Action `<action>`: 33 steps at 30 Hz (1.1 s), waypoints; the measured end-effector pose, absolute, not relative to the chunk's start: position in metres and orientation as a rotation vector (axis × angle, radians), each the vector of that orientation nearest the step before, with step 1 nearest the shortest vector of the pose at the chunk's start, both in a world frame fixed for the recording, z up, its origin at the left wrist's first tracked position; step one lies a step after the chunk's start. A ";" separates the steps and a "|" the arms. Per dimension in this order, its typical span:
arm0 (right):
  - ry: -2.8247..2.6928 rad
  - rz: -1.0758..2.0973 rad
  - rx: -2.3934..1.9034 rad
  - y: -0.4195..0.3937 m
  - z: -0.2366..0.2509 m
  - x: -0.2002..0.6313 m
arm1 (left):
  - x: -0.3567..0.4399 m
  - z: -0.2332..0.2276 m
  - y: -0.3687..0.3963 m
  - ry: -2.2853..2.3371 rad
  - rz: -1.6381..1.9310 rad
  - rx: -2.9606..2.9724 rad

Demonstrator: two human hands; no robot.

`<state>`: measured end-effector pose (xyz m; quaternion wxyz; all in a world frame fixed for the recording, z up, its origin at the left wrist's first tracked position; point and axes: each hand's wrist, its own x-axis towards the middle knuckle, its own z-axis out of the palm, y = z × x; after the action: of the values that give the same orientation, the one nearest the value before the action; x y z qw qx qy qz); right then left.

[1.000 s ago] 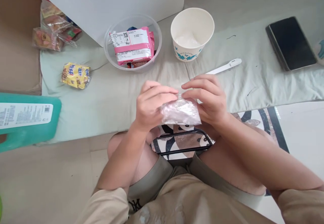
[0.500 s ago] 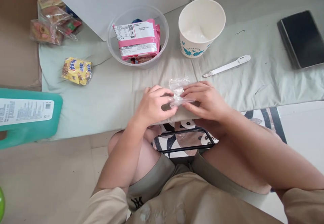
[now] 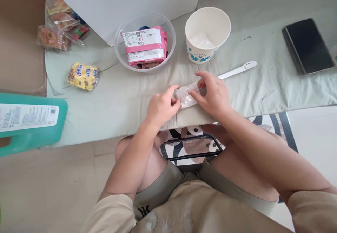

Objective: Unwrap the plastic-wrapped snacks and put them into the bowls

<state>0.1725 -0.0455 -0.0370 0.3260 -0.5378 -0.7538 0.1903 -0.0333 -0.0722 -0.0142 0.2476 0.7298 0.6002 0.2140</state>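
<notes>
**Clear wrapper pinched between two hands at the surface edge**

Seen from above, looking down past bent knees. Left hand (image 3: 162, 107) and right hand (image 3: 213, 94) close together, both on a small crumpled clear wrapper (image 3: 185, 95) lying on the pale green cloth (image 3: 118, 99) near the front edge of the surface. Left grip pressed together on the wrapper's left end, thumb and fingers curled in. Right grip pinching the wrapper's right end, thumb and forefinger closed on it, other fingers loosely raised. Wrapper stretched between the two grips, touching both, middle part showing in the gap.

Just beyond the right hand, a white plastic tool (image 3: 238, 70) lying flat on the cloth. Farther back, a white paper cup (image 3: 207, 34) with a blue pattern, upright. Left of the cup, a clear bowl (image 3: 122, 50) holding a pink packet (image 3: 144, 45). Yellow snack pack (image 3: 83, 75) well to the left, more wrapped snacks (image 3: 60, 27) behind it. Dark phone (image 3: 307, 45) far right on the cloth. Teal container (image 3: 30, 122) with a white label at the left edge. Black-rimmed phone case (image 3: 193, 148) below the hands, between the knees.
</notes>
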 end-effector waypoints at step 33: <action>-1.534 1.026 -1.156 -0.042 0.004 0.196 | -0.035 0.013 -0.068 1.472 1.392 2.278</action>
<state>0.1959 -0.0420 0.0043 0.4634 -0.4704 -0.6243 0.4173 -0.0354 -0.0676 0.0126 0.0467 0.7464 0.4824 0.4560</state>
